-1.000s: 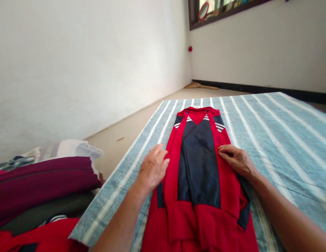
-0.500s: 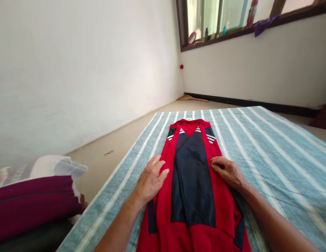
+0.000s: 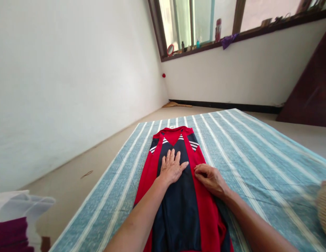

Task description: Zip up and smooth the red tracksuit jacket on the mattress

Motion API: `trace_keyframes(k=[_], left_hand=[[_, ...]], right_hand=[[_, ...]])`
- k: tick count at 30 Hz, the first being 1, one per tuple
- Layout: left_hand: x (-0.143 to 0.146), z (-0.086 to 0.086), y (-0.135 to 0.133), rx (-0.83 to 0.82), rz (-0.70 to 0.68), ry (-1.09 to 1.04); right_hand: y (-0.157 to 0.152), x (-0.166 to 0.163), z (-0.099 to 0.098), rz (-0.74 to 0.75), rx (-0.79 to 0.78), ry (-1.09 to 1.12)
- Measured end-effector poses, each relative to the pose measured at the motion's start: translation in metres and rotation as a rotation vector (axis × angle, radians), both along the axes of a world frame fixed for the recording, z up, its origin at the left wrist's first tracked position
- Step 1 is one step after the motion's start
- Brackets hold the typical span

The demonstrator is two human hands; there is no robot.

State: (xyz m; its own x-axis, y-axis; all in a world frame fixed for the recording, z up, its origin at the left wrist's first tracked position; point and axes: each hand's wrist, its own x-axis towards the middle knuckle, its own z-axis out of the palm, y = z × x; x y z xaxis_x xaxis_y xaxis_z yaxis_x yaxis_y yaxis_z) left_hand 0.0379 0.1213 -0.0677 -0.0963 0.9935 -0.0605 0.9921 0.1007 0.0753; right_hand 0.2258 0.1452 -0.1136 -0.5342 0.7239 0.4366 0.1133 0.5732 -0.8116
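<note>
A red and navy sports top (image 3: 182, 203) with white stripes near its neck lies folded lengthwise on the striped sheet. Its collar end points away from me, and a small label shows at the neck. My left hand (image 3: 172, 169) rests flat on the navy middle panel, fingers spread and holding nothing. At the right red edge, my right hand (image 3: 211, 178) has its fingers curled, with thumb and fingertips closed on the fabric. My left forearm hides part of the top's left side, and its lower end runs out of view.
The blue and white striped sheet (image 3: 238, 157) covers the surface under the top. Purple cloth (image 3: 12, 232) and white material (image 3: 18, 206) lie at lower left. A woven beige item (image 3: 325, 206) is at the right edge. Bottles and a round mirror (image 3: 170, 49) stand on the windowsill.
My left hand has moved from the top's left red edge onto its navy middle. The right hand stays at the right edge. My view has turned slightly to the right.
</note>
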Motion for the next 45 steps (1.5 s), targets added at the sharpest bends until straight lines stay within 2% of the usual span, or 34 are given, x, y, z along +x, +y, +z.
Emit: trace_keyframes(k=[4,6,9,13,16,18,20,26,40,43,45], left_hand=[[-0.005,-0.008,0.003,-0.051,0.028,0.047],[-0.005,-0.004,0.005,-0.093,0.056,0.06],[0.001,0.009,0.008,-0.143,0.081,0.065],[0.024,0.028,0.016,0.002,0.01,0.103],[0.044,0.032,0.028,0.045,-0.096,0.055],[0.055,0.03,0.04,0.032,-0.099,0.023],[0.06,0.025,0.053,0.027,-0.048,0.007],[0.053,0.009,0.084,0.117,0.153,-0.002],[0.039,-0.008,0.083,0.196,0.187,-0.14],[0.039,-0.012,0.081,0.211,0.184,-0.145],[0.039,-0.012,0.08,0.203,0.184,-0.154]], right_hand=[[-0.001,-0.003,0.001,-0.021,-0.027,0.04],[-0.002,-0.004,0.002,-0.056,-0.09,0.09],[-0.002,-0.004,0.003,-0.195,-0.227,0.178],[0.004,-0.003,0.004,-0.397,-0.321,0.252],[0.007,-0.002,0.003,-0.452,-0.327,0.254],[0.008,-0.002,0.004,-0.45,-0.307,0.22],[0.008,-0.003,0.005,-0.441,-0.288,0.186],[0.006,-0.006,0.006,-0.441,-0.264,0.149],[-0.001,-0.008,0.005,-0.417,-0.312,0.058],[0.004,-0.01,0.011,-0.424,-0.34,0.013],[0.018,-0.015,0.021,-0.396,-0.311,-0.034]])
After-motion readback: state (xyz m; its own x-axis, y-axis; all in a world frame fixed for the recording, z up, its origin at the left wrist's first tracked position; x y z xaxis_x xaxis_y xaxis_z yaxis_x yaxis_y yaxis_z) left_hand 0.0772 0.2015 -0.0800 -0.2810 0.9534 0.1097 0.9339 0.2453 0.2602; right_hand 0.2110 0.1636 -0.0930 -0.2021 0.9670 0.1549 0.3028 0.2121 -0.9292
